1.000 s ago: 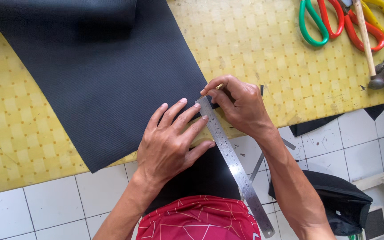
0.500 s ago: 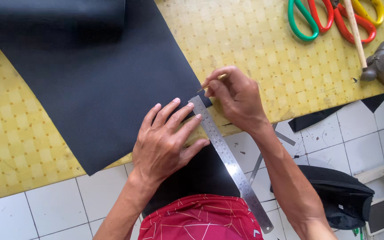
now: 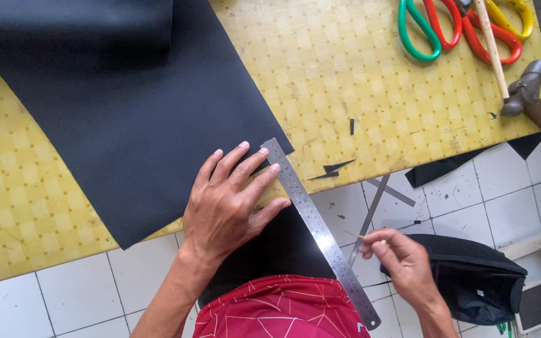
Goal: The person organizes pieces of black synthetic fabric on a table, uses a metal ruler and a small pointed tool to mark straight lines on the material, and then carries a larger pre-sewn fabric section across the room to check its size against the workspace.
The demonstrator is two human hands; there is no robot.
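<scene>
Two hands: left hand (image 3: 230,203) flat, fingers spread, pinning long steel ruler (image 3: 320,231) w/ black sheet (image 3: 133,119) at yellow surface (image 3: 358,81) edge; right hand (image 3: 402,263) off-edge, pinching thin pencil-like stick (image 3: 354,235).

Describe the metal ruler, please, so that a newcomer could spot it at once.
Start at the yellow checked table and find the black sheet spread across it. Along that sheet's right edge, under the left hand, lies the steel ruler, slanting off the table: the only long, silvery, graduated strip.
</scene>
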